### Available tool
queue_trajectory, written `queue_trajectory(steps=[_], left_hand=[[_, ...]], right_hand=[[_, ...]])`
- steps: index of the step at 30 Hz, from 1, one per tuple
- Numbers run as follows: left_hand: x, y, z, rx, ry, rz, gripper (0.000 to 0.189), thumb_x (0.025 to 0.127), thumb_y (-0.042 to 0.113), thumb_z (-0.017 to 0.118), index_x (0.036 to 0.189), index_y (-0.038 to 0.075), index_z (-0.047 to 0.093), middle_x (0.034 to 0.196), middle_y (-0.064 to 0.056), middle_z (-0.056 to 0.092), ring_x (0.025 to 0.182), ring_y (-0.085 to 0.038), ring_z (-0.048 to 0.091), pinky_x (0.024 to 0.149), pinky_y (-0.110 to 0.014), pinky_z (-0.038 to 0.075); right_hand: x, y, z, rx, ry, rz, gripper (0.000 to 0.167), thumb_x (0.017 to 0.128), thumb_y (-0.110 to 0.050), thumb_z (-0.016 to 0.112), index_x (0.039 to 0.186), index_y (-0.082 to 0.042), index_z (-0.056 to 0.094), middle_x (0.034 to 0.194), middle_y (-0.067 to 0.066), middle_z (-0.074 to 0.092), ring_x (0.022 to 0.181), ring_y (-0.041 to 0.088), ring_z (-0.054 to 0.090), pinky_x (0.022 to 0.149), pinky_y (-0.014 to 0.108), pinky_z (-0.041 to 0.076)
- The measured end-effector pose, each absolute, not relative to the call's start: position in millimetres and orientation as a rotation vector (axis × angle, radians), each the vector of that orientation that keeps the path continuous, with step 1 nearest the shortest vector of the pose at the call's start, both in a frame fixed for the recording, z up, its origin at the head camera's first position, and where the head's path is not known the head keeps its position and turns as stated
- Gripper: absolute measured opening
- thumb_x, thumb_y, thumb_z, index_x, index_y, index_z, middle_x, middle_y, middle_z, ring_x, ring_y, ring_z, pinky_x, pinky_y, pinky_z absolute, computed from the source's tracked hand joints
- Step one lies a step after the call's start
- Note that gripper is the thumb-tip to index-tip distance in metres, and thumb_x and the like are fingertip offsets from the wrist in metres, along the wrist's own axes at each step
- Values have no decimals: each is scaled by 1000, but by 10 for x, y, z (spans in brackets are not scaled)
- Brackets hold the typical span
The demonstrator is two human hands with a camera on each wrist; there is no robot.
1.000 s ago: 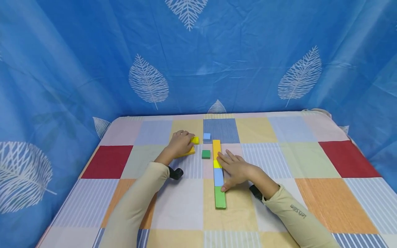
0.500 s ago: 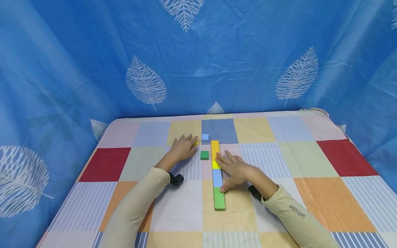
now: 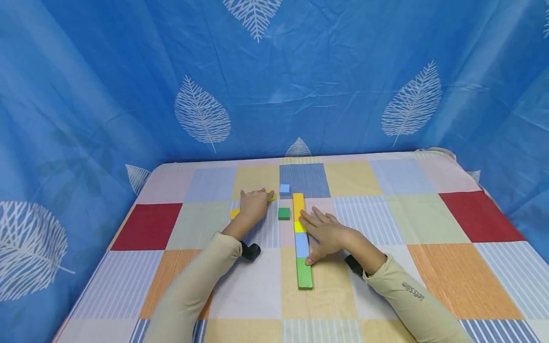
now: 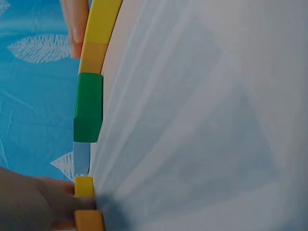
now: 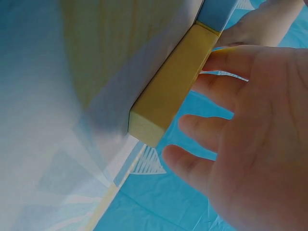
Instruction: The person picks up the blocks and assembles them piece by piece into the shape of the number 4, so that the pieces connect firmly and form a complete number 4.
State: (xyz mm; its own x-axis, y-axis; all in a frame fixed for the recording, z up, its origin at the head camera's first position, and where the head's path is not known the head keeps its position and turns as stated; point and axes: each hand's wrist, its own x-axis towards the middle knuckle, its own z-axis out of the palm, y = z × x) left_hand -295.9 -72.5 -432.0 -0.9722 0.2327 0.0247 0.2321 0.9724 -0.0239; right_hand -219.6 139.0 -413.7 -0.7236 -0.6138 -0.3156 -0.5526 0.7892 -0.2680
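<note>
Small dark lettering [image 3: 412, 291] that read "LetsSlim" stood on the beige right sleeve [image 3: 422, 312]. It lay well to the right of the light green block [image 3: 305, 274], about level with that block's near end. The line of letters ran slantwise over the cloth: one end came closer to the block, the other dropped away from it. The strokes were fine and a bit soft, so an apostrophe before the first "s" could not be settled.
</note>
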Motion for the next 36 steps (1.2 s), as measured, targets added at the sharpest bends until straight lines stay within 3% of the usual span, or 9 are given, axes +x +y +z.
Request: queue_trajectory(steps=[7,15,29,32,36], left_hand=[[-2935,-796,-4362,-428,-2988,125,41,92,6,48,125,30,56,122,2,61,105,-24,62,98,-61,32],[-2608,-900,-4285,-652,-2768,-59,36,86,13,62,120,25,62,118,-3,63,104,-21,63,92,-61,38],[-2153,-765,-4378,-1045,-2665,-49,32,81,22,68,113,23,67,102,3,68,88,-16,66,85,-47,48],[-2109,-756,-4415,-1050,-2687,-48,32,81,24,67,113,23,66,106,2,68,93,-17,65,88,-49,46],[-1968,-770,-4401,-1039,-2780,19,38,85,32,62,122,21,60,124,-2,59,112,-23,57,96,-51,40]], right_hand=[[-2193,1364,-4156,-881,2586,-221,110,67,-61,68,145,-2,16,154,13,5,140,39,-2,109,58,6],[-2223,1378,-4140,-875,2587,-213,110,68,-60,68,146,-3,15,154,12,5,140,39,-3,108,59,6],[-2244,1430,-4145,-867,2595,-235,111,68,-61,67,145,-1,16,154,14,6,139,41,-1,107,61,7],[-2228,1419,-4156,-875,2593,-245,111,67,-61,68,145,-1,16,154,14,6,139,41,-1,107,61,7],[-2204,1394,-4174,-879,2590,-247,111,67,-62,67,145,-1,16,154,14,6,139,41,-1,107,61,7]])
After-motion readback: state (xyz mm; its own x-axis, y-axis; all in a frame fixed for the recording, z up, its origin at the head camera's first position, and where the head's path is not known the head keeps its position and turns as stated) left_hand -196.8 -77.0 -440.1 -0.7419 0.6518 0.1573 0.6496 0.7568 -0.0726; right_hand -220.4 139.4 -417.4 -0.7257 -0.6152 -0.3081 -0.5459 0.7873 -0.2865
